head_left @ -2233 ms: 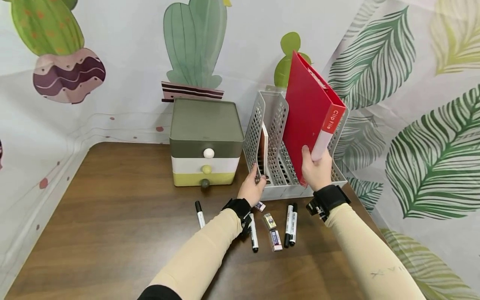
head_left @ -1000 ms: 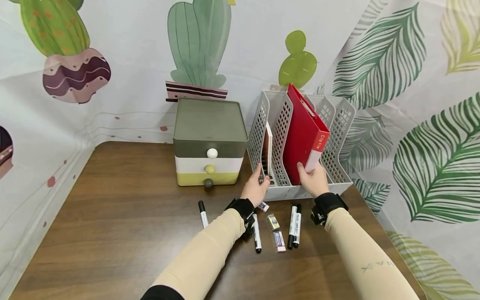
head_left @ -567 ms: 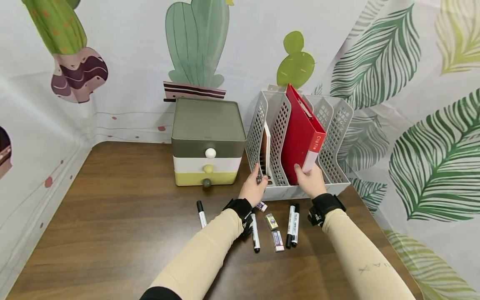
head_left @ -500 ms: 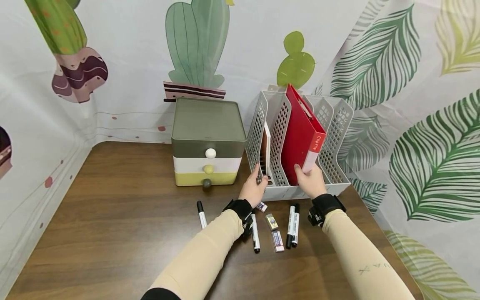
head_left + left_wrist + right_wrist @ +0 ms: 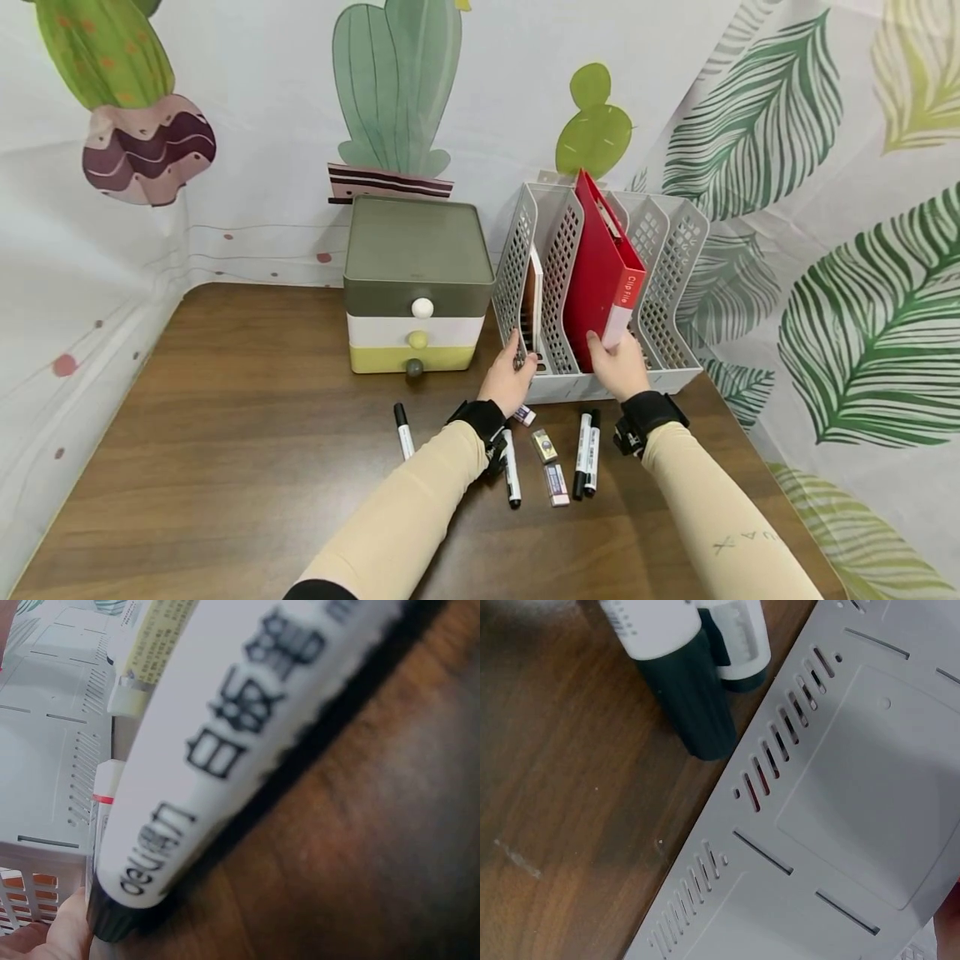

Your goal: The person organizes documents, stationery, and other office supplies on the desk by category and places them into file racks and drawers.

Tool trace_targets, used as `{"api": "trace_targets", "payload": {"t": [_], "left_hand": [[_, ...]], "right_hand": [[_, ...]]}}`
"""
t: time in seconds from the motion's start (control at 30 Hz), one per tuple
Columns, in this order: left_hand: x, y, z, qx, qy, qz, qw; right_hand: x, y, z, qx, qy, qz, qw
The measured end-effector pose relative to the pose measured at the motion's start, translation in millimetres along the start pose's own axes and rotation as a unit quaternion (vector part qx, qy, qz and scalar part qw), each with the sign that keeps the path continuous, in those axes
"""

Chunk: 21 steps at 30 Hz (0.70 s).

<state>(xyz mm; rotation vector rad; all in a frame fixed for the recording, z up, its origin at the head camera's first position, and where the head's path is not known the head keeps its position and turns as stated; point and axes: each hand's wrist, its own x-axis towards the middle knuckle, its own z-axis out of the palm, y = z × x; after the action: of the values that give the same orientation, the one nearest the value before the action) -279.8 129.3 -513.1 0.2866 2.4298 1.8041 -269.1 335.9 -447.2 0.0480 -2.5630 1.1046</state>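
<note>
A red binder with a "Clip File" label stands in a middle compartment of the grey perforated file rack, its spine facing the front. My right hand grips the bottom of the spine, thumb on the binder's left cover. At the rack's front left corner, my left hand holds the low front part of the side wall between thumb and fingers. A thin white-edged board leans in the leftmost compartment. In the left wrist view, part of the left hand's fingers shows beside the rack's wall.
A stacked drawer box in green, white and yellow stands left of the rack. Whiteboard markers and small boxed erasers lie on the wooden table before the rack. One marker lies beside my left wrist.
The red binder has come down from above the rack into its compartment, my right hand lowering with it. Over the last half second it has shifted only slightly. My left hand stays at the rack's corner.
</note>
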Motion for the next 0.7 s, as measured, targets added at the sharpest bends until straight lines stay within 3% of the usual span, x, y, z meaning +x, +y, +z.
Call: {"api": "trace_targets", "payload": {"t": [0.27, 0.7], "left_hand": [[0.0, -0.2, 0.8, 0.0, -0.003, 0.002, 1.0], [-0.1, -0.6, -1.8, 0.004, -0.005, -0.004, 1.0]], "right_hand": [[1.2, 0.9, -1.0, -0.017, 0.02, -0.017, 1.0], [0.3, 1.3, 2.1, -0.001, 0.009, -0.01, 1.0]]}}
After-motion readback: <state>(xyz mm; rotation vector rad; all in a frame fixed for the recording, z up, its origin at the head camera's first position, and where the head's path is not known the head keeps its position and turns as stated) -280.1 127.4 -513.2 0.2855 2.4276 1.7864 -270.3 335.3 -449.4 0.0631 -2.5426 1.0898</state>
